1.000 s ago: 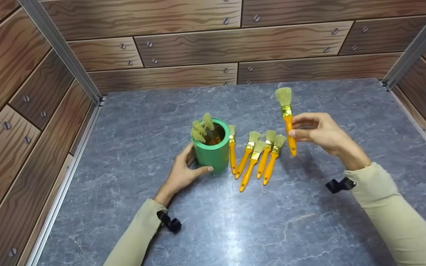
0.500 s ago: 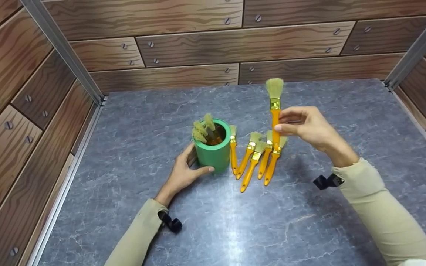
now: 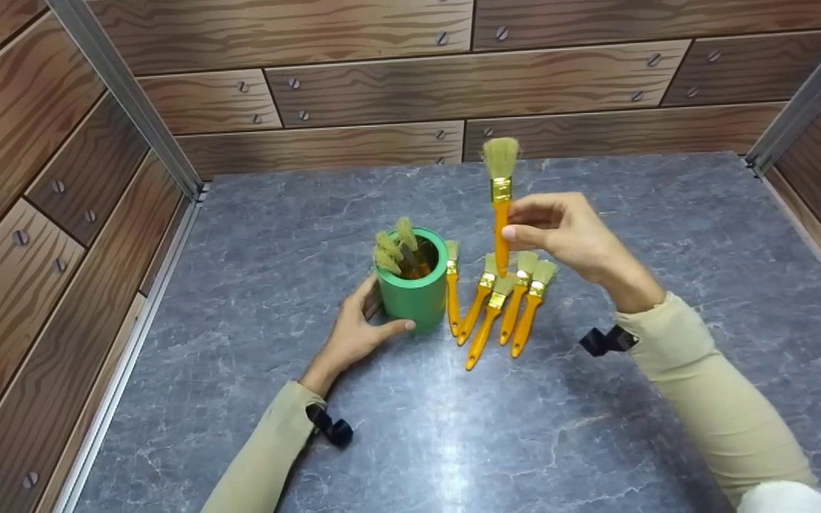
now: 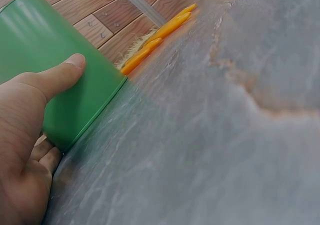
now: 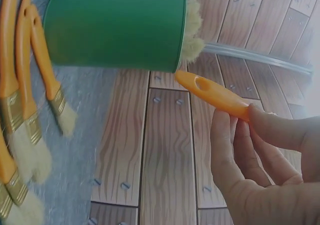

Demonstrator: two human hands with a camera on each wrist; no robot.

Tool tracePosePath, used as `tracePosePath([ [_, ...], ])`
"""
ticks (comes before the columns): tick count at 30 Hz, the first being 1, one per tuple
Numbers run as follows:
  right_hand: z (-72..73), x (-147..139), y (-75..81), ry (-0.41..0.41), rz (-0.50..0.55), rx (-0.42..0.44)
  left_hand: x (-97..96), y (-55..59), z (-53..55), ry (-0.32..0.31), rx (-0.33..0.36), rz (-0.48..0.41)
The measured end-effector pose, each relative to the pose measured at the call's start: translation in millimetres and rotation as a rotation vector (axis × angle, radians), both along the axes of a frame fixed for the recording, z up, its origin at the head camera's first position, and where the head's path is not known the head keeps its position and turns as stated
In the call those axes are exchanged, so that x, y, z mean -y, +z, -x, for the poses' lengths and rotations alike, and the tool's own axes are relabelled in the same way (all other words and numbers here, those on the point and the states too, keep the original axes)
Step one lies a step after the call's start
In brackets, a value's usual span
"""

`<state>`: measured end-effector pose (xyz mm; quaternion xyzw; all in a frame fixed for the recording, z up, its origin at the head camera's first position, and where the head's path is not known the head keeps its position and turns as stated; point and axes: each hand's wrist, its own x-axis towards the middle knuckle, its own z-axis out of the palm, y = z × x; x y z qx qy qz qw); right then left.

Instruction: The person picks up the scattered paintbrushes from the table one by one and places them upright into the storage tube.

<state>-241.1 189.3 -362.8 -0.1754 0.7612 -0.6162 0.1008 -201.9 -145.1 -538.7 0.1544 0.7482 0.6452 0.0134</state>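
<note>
A green can (image 3: 414,303) stands upright on the table, with several paintbrushes (image 3: 388,254) in it, bristles up. My left hand (image 3: 359,329) grips the can low on its left side; in the left wrist view the thumb (image 4: 67,75) lies along the wall and fingertips show near the base. My right hand (image 3: 578,239) pinches a paintbrush (image 3: 501,214) by its orange handle, bristles up, in the air right of the can. The right wrist view shows the handle's holed end (image 5: 202,85) pointing toward the can's rim.
Several more paintbrushes (image 3: 485,320) with orange handles lie on the grey marbled table (image 3: 296,228) right of the can, one close beside it. Wood-patterned walls (image 3: 375,92) with metal corner posts (image 3: 125,100) enclose the table's back and sides.
My right hand has carried its paintbrush left and up, from right of the lying brushes to above them, nearer the can. My left hand and the can have stayed put.
</note>
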Motion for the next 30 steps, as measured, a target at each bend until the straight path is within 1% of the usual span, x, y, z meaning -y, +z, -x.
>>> tracePosePath([
  [6,1.1,13,2.3,0.025,-0.022,-0.03,-0.4,0.0,0.8,-0.001,-0.002,-0.005],
  [14,0.5,36,6.7,0.053,-0.019,-0.048,0.5,-1.3,0.8,-0.006,0.0,-0.007],
  [18,-0.5,45,8.9,0.062,-0.006,-0.047,-0.2,-1.4,1.4,-0.005,0.006,0.005],
  [24,-1.4,59,11.9,0.08,0.039,-0.049,-0.4,-1.3,1.4,-0.012,-0.003,-0.006],
  [30,-1.5,74,6.7,0.084,0.073,-0.073,-0.2,-0.7,0.7,-0.008,-0.003,-0.003],
])
